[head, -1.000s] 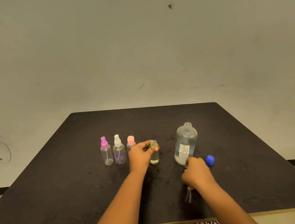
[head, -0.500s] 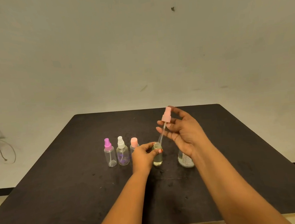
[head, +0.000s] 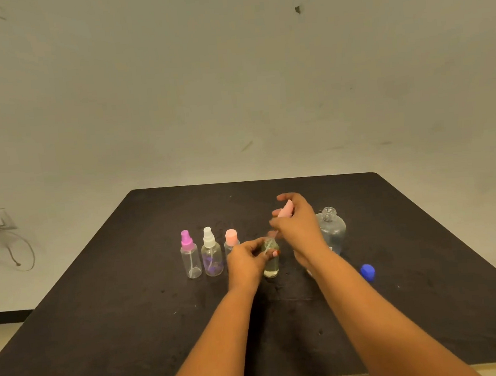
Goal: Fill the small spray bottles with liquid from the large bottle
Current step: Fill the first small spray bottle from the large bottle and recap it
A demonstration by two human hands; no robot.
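I see left hand (head: 247, 258) gripping small bottle (head: 270, 263) upright on table (head: 132, 318); right hand (head: 299, 228) pinching pink spray head (head: 286, 210), tube entering bottle.

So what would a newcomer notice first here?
The two hands at table centre: the left hand grips a small bottle of yellowish liquid while the right hand holds a pink spray top over its neck. Right of them stands the large bottle, uncapped, its blue cap lying nearer the person.
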